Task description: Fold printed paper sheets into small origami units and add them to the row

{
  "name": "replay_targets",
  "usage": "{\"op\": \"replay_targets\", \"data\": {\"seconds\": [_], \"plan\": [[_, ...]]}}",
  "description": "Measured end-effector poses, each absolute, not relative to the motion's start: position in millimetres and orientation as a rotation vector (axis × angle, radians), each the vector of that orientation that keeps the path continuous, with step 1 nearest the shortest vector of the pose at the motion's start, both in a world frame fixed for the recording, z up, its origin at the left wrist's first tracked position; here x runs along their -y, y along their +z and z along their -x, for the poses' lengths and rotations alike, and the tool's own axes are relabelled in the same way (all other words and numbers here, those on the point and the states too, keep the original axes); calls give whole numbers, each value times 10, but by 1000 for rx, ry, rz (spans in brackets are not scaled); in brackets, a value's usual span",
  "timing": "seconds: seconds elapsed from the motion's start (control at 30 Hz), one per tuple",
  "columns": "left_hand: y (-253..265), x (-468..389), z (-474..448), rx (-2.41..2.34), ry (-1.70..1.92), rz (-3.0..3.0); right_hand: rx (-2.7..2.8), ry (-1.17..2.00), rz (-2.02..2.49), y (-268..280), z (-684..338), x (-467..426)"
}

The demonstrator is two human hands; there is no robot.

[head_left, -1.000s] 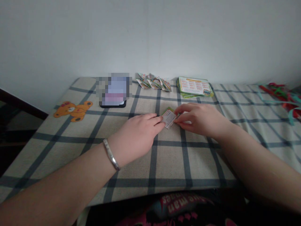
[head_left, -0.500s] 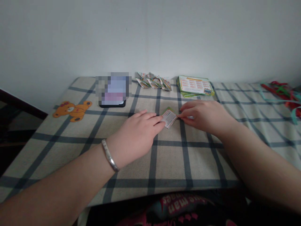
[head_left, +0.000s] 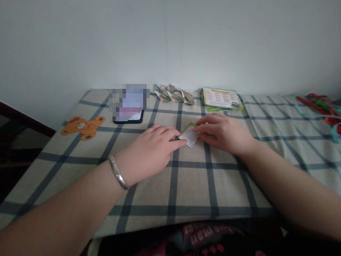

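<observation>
A small folded paper (head_left: 189, 136), white with print and a green edge, lies on the checked cloth between my hands. At its left corner, the thumb and forefinger of my left hand (head_left: 157, 147) close on the paper; a silver bangle is on that wrist. My right hand (head_left: 223, 132) has its fingertips curled over the paper's right side, gripping it there and covering part of it. Beyond them, several folded paper pieces (head_left: 174, 95) lie grouped by the wall. To their right is a stack of flat printed cards (head_left: 221, 99), green-bordered.
A phone (head_left: 130, 106), partly blurred out, lies at the back left. In front of it to the left is an orange bear cutout (head_left: 83, 127). Red and green ribbons (head_left: 322, 106) are heaped at the far right. The plaid cloth (head_left: 149, 199) covers the table up to the wall.
My right hand has shifted left, its fingers now over the paper's right side. The left thumb and forefinger have moved to the paper's left corner. The view has tilted slightly.
</observation>
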State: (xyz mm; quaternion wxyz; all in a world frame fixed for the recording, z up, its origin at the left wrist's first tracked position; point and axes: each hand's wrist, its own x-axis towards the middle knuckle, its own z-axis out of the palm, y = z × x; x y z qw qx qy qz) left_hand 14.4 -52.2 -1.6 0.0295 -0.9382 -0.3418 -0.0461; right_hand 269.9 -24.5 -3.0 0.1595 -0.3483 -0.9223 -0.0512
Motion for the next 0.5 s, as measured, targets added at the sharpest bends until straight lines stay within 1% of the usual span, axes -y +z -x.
{"op": "replay_targets", "data": {"seconds": [0.17,0.5], "plan": [[-12,400,-73,959,-178,2925,2710,17,905,-78,-2669,218],[-5,349,-84,1027,-316,2775,2693,65,928,-54,-2666,221]]}}
